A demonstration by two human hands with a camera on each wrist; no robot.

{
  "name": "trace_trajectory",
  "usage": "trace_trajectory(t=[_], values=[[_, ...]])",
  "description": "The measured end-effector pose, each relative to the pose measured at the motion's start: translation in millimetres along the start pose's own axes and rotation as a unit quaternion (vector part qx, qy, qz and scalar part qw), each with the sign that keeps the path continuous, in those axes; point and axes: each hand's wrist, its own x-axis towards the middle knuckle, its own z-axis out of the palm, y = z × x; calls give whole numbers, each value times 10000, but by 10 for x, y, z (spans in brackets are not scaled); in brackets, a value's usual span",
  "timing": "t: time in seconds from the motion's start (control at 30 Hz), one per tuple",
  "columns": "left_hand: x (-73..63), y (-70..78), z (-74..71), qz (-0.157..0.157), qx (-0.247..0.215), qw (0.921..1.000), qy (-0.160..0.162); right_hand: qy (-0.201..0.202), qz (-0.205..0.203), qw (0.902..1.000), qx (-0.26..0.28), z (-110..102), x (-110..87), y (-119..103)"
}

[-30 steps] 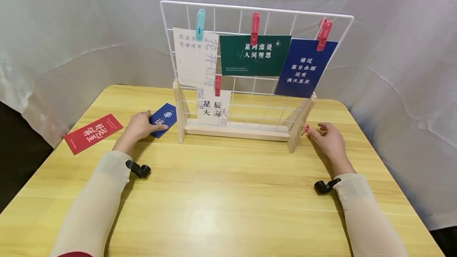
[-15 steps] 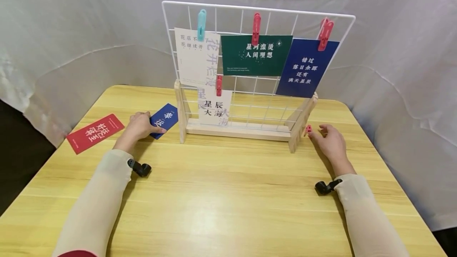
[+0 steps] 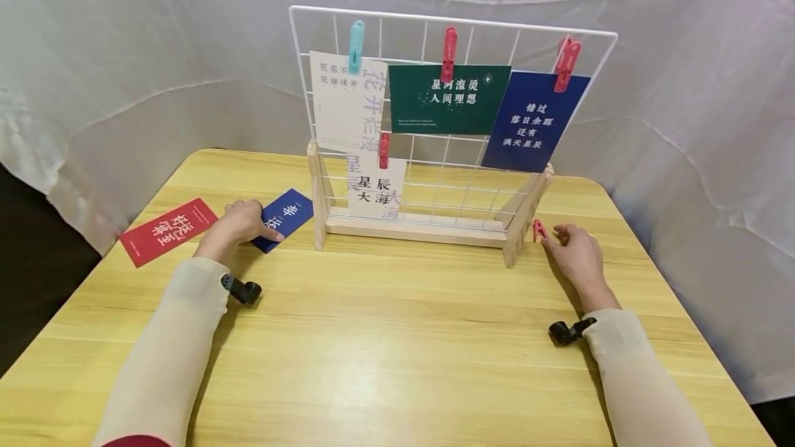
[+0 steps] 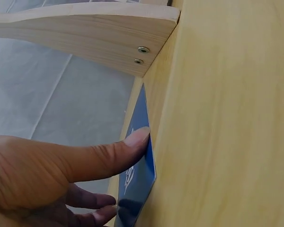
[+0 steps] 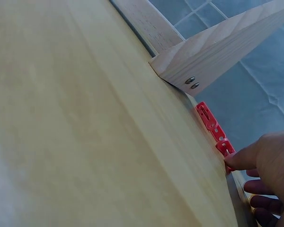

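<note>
On the left of the table, my left hand (image 3: 239,223) holds a blue card (image 3: 292,211) with white characters. The left wrist view shows the thumb on the card's near edge (image 4: 141,161) and the fingertips at its other side. At the right, beside the rack's foot, my right hand (image 3: 579,254) pinches the end of a red clothespin (image 3: 539,229). In the right wrist view the thumb lies against the clothespin (image 5: 207,116), near the table top; the index fingertip is hidden.
A white wire grid rack (image 3: 447,147) on wooden feet stands at the back, with cards hung by red and turquoise clothespins (image 3: 356,47). Among them are a green card (image 3: 444,112) and a dark blue card (image 3: 528,147). A red card (image 3: 168,232) lies at the far left.
The blue card has shifted slightly toward me with my left hand. In my right hand the clothespin has turned a little. The hung cards are unchanged.
</note>
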Motion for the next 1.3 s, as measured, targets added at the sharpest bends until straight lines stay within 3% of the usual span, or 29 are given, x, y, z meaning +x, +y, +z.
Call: trace_trajectory(t=[0.57, 1.0, 1.3], values=[[-19, -30, -20, 176, 88, 9996, -226, 87, -171, 9998, -60, 3, -58, -16], [-87, 69, -71, 287, 229, 9988, -335, 101, -208, 9997, -92, -3, -38, -32], [-73, -5, -63, 313, 318, 9984, -350, 113, -203, 9997, -83, 8, -52, -44]])
